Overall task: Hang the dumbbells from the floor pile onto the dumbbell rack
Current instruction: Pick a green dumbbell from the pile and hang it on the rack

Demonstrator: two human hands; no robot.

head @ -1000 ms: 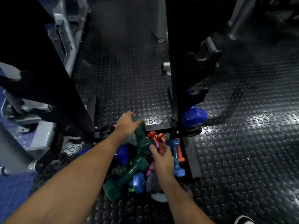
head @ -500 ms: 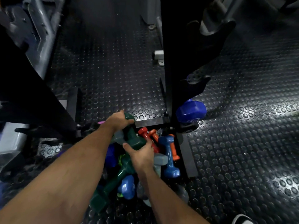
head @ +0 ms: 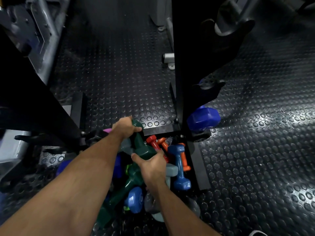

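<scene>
A pile of coloured dumbbells lies on the floor at the foot of the black dumbbell rack (head: 180, 68). My left hand (head: 125, 127) grips the far head of a dark green dumbbell (head: 141, 147). My right hand (head: 151, 166) holds the near head of the same dumbbell from below. A second dark green dumbbell (head: 119, 196) lies under it. A blue dumbbell (head: 179, 166), a red one (head: 153, 142), an orange one (head: 183, 157), a grey one (head: 171, 171) and a light blue one (head: 135, 200) surround them. A large blue dumbbell (head: 202, 119) hangs on the rack's lowest hook.
Black studded rubber floor (head: 255, 150) spreads all around. The rack's empty upper hooks (head: 211, 89) stick out to the right. A second black upright (head: 34, 99) and grey gym machine parts (head: 10, 150) stand at the left. A shoe tip (head: 257, 233) shows at the bottom.
My right hand moved up and left from the pile onto the dark green dumbbell's near head. My left hand kept its grip on the far head. The camera came closer.
</scene>
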